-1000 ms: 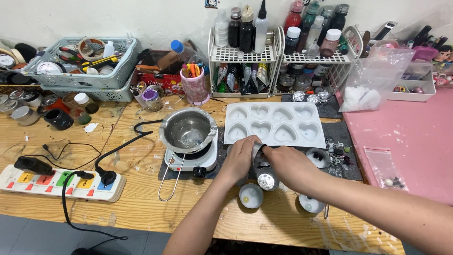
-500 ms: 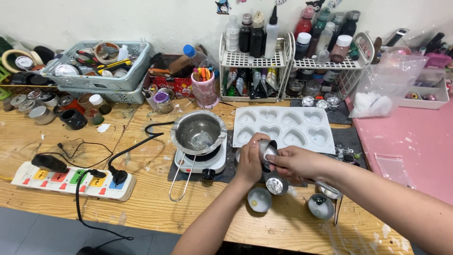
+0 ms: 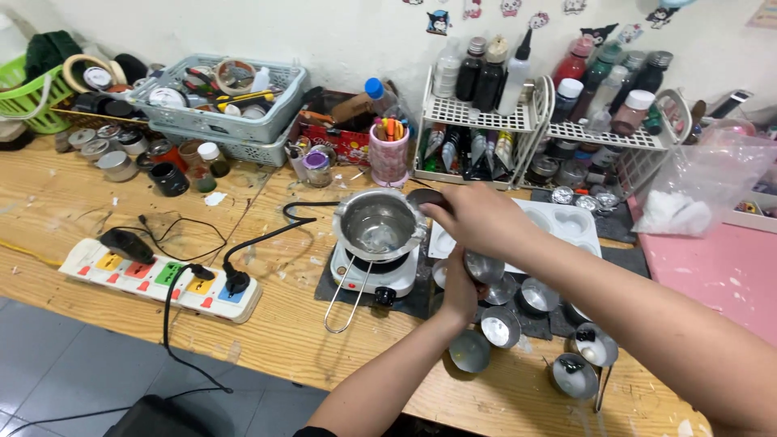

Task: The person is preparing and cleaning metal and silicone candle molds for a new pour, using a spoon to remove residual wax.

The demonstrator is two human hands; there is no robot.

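Toward the counter's (image 3: 73, 210) left edge lies a white power strip (image 3: 162, 279) with coloured switches, cords trailing from it. Right of it, near the middle, a steel pouring pot (image 3: 379, 226) sits on a small white hotplate (image 3: 374, 271). Just beside that, the left hand (image 3: 460, 290) is closed around a small metal tin (image 3: 484, 267), gripping it above other tins (image 3: 502, 328) near the front edge. The right hand (image 3: 477, 218) reaches to the pot's rim, fingers curled shut; whether it grips anything cannot be told. A white heart mould (image 3: 571, 226) lies behind.

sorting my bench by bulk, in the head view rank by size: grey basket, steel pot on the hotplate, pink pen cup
1. grey basket, though farthest back
2. steel pot
3. pink pen cup
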